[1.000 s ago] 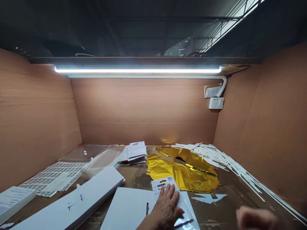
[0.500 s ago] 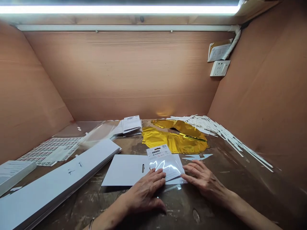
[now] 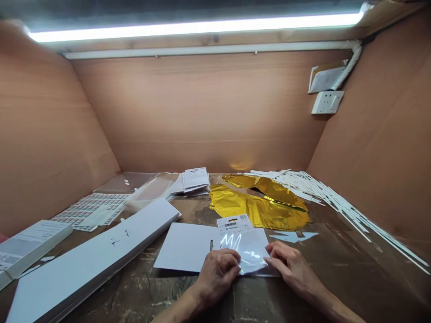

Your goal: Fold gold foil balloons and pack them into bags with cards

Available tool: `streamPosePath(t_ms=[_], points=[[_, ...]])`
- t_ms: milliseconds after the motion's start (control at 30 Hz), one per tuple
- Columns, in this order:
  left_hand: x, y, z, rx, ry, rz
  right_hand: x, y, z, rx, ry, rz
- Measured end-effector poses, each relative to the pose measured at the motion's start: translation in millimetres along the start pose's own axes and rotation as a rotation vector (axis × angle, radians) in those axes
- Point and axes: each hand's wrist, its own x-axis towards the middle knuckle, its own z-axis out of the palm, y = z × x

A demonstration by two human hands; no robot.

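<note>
A clear plastic bag (image 3: pixel 247 253) with a printed hang-hole header lies on a white card (image 3: pixel 185 246) that has a slot in it. Glare runs across the film. At the bag's lower left edge, the thumb and curled fingers of my left hand (image 3: pixel 218 273) pinch the film. My right hand (image 3: pixel 292 265) closes thumb and fingertips on the bag's right edge, over the card's right end. Just beyond the bag lie gold foil balloons (image 3: pixel 256 208), flat on the table.
A long stack of white cards (image 3: pixel 101 251) slants along the left. Behind it are a sticker sheet (image 3: pixel 90 211), clear film and printed cards (image 3: pixel 196 178). White sticks (image 3: pixel 330 197) lie at right, and a pale blue cutout (image 3: pixel 294 236) is near my right hand. Wooden walls enclose the table.
My left fingers have curled from lying flat into a pinch at the bag's lower edge. The right fingers have closed on its side. The view has shifted and tilted slightly.
</note>
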Motion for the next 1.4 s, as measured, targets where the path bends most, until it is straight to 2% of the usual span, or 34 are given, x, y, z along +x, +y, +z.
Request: streamPosePath(t_ms=[67, 167, 267, 433, 533, 600, 667, 800, 900, 1000, 1100, 1200, 1300, 1400], points=[[1.5, -1.8, 3.4, -0.049, 0.049, -0.045, 4.4, 4.0, 4.7, 0.069, 0.023, 0.103], [1.0, -5.0, 5.6, -0.095, 0.097, -0.074, 11.6, 13.8, 12.0, 0.346, 0.023, 0.264], [-0.1, -6.8, 4.4, -0.143, 0.140, -0.112, 15.6, 18.2, 17.3, 0.592, 0.007, 0.334], [7.5, -3.6, -5.9, -0.248, 0.401, -0.215, 23.1, 4.2, 20.2, 0.790, 0.112, 0.312], [17.8, -4.2, -17.5, -0.533, 0.503, -0.261, 37.6, -10.5, 19.5, 0.807, 0.129, 0.266], [27.3, -8.1, -31.6, -0.747, 0.545, -0.263, 53.5, -21.6, 18.2, 0.833, 0.117, 0.224], [40.4, -14.7, -53.8, -0.832, 0.591, -0.259, 76.0, -35.0, 16.4, 0.869, 0.075, 0.164], [80.5, -36.2, -116.7, -0.604, 0.673, -0.358, 143.1, -70.0, 16.3, 0.863, 0.008, 0.056], [115.3, -60.4, -162.3, -0.460, 0.710, -0.428, 203.5, -95.4, 26.1, 0.780, 0.033, 0.101], [142.3, -89.2, -193.6, -0.269, 0.734, -0.530, 255.2, -109.3, 44.5, 0.719, 0.041, 0.138], [156.9, -117.6, -210.3, -0.056, 0.733, -0.632, 289.3, -107.6, 63.3, 0.641, 0.034, 0.184], [162.7, -139.6, -217.3, 0.104, 0.716, -0.708, 309.3, -94.7, 75.1, 0.570, 0.036, 0.236], [165.9, -154.4, -220.0, 0.170, 0.673, -0.768, 324.1, -81.9, 81.6, 0.530, 0.016, 0.306], [170.2, -165.7, -221.3, 0.174, 0.638, -0.760, 339.4, -78.5, 88.6, 0.530, -0.044, 0.368]])
